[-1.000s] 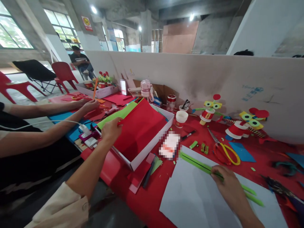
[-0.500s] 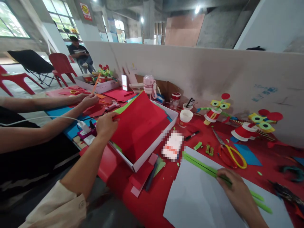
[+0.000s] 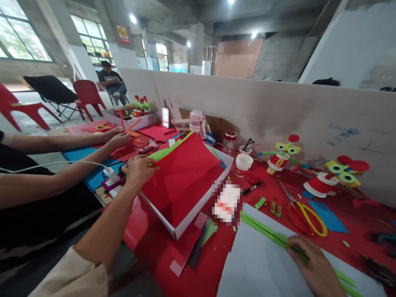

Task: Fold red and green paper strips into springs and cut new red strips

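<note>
My left hand (image 3: 140, 172) is closed at the near left corner of a stack of coloured paper in a shallow white box (image 3: 193, 215). Its fingers pinch the corner of the green paper (image 3: 165, 153), beside the red sheet (image 3: 185, 179) lying on top. My right hand (image 3: 312, 262) rests on a white sheet (image 3: 258, 264), with fingers bent over long green paper strips (image 3: 262, 225) and pressed on them. Part of the strips is hidden under that hand.
Scissors (image 3: 309, 218), a black marker (image 3: 252, 188), a paper cup (image 3: 243, 164) and a blurred-out phone (image 3: 227, 202) lie nearby on the red tabletop. Paper-cup figures (image 3: 279, 160) stand along the white partition (image 3: 262, 103). At left, another person's hands (image 3: 119, 138) hold orange strips.
My left hand's fingers have shifted from the raised red sheet to the green corner, and the red sheet lies lower. My right hand stays on the strips. The view has tilted up slightly.
</note>
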The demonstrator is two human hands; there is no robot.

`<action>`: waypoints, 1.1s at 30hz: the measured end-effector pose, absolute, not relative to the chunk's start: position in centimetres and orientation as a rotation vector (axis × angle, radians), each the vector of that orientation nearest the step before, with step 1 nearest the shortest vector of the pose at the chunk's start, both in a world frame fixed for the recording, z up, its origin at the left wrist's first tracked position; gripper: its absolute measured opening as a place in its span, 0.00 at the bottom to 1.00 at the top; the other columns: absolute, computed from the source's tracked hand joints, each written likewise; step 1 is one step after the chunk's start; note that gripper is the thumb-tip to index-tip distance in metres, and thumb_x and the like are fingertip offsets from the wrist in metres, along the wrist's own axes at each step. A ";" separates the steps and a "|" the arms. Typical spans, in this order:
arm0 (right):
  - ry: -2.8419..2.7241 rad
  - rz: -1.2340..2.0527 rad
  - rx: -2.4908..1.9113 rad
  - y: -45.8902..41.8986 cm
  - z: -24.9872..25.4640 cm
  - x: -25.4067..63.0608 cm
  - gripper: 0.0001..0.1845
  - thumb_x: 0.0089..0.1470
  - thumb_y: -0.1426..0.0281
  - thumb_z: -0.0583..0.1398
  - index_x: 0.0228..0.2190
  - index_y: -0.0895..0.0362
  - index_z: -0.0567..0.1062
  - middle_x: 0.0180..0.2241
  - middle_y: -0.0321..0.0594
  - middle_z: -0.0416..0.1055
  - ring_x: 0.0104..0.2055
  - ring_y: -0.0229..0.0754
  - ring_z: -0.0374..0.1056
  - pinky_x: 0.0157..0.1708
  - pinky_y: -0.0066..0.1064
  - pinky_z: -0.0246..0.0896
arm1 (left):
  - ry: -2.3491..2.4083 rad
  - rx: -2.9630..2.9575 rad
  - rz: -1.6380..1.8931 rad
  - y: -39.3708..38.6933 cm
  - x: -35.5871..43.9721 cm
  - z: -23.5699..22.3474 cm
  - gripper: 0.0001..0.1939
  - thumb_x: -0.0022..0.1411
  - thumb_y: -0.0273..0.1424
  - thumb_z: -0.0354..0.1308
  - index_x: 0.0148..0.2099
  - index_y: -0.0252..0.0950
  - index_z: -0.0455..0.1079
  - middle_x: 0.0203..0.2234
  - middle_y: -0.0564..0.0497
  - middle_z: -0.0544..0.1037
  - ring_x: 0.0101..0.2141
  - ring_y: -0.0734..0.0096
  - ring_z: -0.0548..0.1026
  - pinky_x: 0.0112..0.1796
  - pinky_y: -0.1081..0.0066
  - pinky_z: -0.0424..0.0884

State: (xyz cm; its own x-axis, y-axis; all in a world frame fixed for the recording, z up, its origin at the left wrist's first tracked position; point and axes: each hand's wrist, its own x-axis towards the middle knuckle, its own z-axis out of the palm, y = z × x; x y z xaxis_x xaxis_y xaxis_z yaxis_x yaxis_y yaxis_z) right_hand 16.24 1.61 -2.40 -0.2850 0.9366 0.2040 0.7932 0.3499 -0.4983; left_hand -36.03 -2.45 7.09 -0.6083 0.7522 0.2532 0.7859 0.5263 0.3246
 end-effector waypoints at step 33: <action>-2.199 0.094 -1.472 -0.9 -1.3 14.1 0.06 0.53 0.71 0.59 0.30 0.57 0.77 0.37 0.45 0.74 0.42 0.47 0.64 0.42 0.39 0.60 | -1.608 -2.293 -1.313 -11.4 -15.8 7.1 0.06 0.58 0.30 0.55 0.36 0.48 0.71 0.25 0.57 0.78 0.23 0.70 0.74 0.23 0.69 0.69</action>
State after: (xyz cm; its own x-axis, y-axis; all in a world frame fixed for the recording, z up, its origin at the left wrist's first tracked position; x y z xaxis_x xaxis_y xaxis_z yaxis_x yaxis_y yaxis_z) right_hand 14.06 -0.91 -1.32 -0.2993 0.8851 0.3564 0.8516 0.4163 -0.3185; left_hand -15.76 -11.40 7.14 0.0996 0.7496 0.6543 0.7908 -0.4588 0.4053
